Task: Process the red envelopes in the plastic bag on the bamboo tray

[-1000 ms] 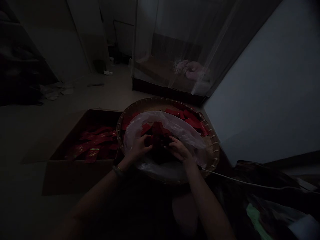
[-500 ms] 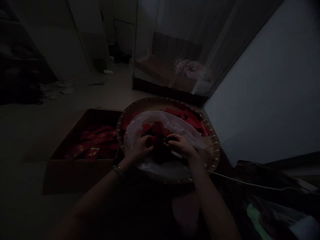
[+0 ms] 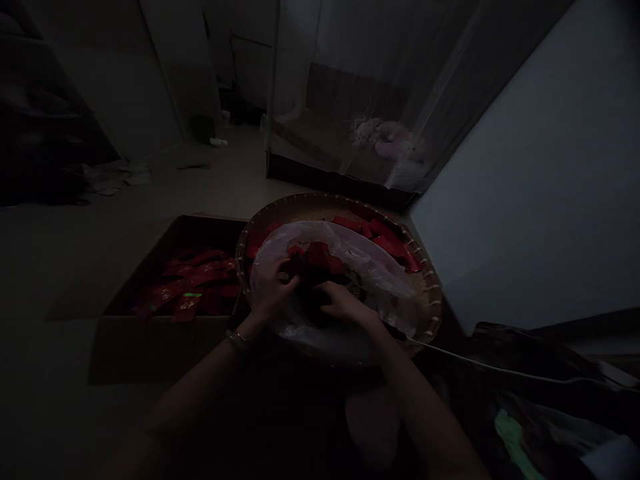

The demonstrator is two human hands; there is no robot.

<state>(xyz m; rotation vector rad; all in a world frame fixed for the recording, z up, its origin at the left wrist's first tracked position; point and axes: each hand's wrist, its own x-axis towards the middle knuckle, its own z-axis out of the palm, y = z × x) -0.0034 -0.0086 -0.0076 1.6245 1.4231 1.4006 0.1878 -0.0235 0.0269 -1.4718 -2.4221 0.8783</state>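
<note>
The scene is very dim. A round woven basket point(image 3: 425, 280) lies on the floor with a clear plastic bag point(image 3: 370, 263) in it. Red packets point(image 3: 320, 257) fill the bag and others point(image 3: 387, 240) lie at the basket's far side. My left hand point(image 3: 273, 287) is closed around red packets at the bag's left. My right hand point(image 3: 345, 303) reaches into the bag's dark middle, fingers curled on something too dark to name.
A cardboard box point(image 3: 150, 333) with several red packets point(image 3: 190, 287) stands left of the basket. A white cable point(image 3: 500, 367) runs off to the right. A netted frame point(image 3: 350, 133) stands behind, a pale wall point(image 3: 540, 200) to the right, and dark clutter at lower right.
My left hand has lifted a little toward the bag's upper left. My right hand has moved left and deeper into the bag.
</note>
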